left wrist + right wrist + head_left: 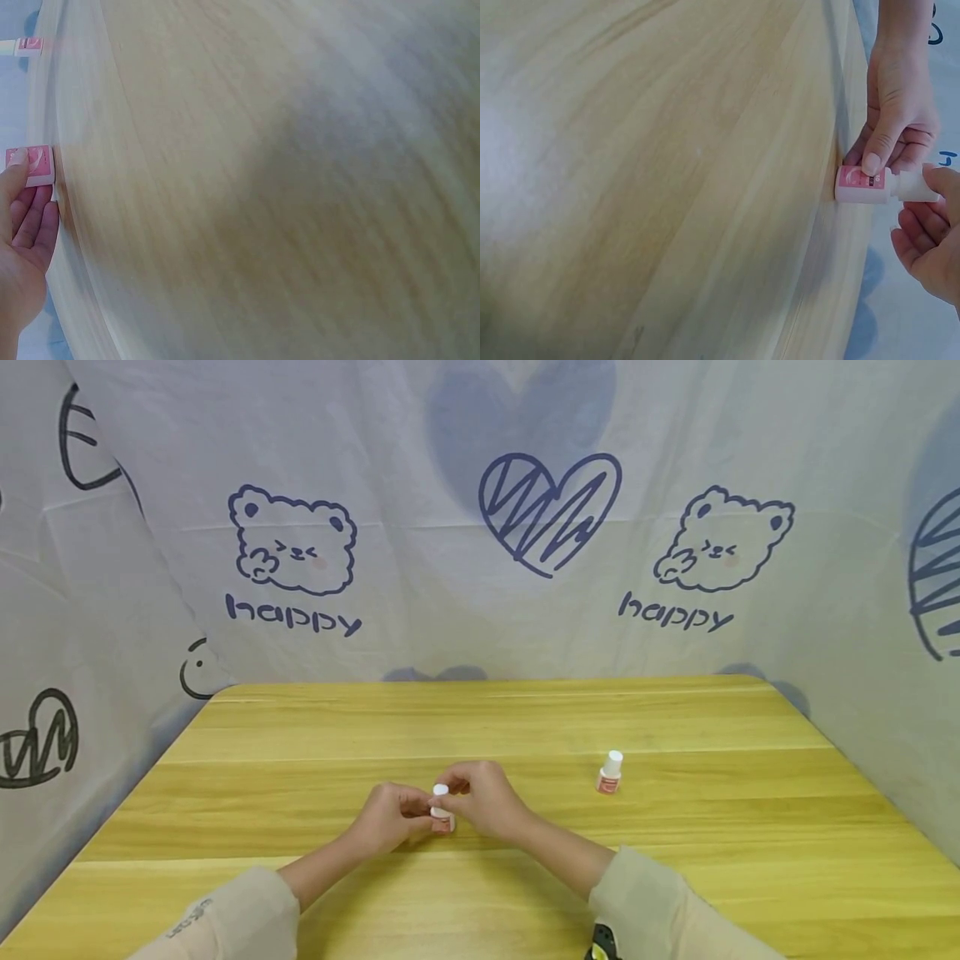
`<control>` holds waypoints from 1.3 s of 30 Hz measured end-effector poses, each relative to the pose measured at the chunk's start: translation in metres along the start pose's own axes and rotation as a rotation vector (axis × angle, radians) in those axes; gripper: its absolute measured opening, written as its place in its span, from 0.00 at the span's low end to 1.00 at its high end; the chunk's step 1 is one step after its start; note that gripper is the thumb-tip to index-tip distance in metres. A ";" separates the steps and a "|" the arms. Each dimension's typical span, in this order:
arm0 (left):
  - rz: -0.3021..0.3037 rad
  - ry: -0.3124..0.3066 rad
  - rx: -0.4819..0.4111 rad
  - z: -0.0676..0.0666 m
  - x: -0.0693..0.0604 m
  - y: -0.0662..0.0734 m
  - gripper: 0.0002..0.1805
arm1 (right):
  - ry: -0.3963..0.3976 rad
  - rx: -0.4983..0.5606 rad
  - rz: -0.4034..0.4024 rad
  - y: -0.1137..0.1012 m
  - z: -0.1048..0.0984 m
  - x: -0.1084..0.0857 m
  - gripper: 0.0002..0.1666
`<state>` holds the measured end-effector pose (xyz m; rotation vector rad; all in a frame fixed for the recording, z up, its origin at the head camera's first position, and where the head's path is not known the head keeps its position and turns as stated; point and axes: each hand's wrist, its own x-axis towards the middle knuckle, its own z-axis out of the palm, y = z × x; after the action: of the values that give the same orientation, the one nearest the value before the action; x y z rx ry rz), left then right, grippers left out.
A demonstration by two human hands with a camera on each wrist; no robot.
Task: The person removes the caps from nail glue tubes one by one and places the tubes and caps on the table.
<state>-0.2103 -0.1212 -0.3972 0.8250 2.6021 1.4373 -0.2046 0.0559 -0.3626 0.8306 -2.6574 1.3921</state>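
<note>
A small white bottle [442, 822] with a pink label stands upright on the table before the person. My left hand [386, 820] grips its body from the left, the thumb lying on the label [855, 177] in the right wrist view. From the right, my right hand [486, 797] pinches the white cap [913, 187] between thumb and fingers. The cap sits on the bottle's neck; whether it is loose I cannot tell. In the left wrist view the left hand [26, 247] holds the bottle's base, while its cap is out of frame.
A second white bottle [610, 774] with a pink label and white cap stands upright to the right, apart from both hands. The wood-grain table [300, 735] meets a white cloth backdrop [420, 568] with printed bears and hearts behind and at the sides.
</note>
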 end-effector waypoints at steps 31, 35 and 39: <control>-0.019 0.016 0.006 0.000 0.000 0.000 0.10 | -0.054 -0.024 0.001 -0.005 -0.019 0.006 0.07; -0.020 0.014 0.000 0.001 0.001 0.000 0.11 | -0.056 -0.026 0.003 -0.006 -0.021 0.006 0.08; -0.028 0.013 -0.018 0.001 0.001 -0.001 0.12 | -0.057 -0.027 0.002 -0.006 -0.023 0.006 0.07</control>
<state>-0.2111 -0.1200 -0.3985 0.7767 2.5958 1.4612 -0.2121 0.0685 -0.3429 0.8779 -2.7133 1.3494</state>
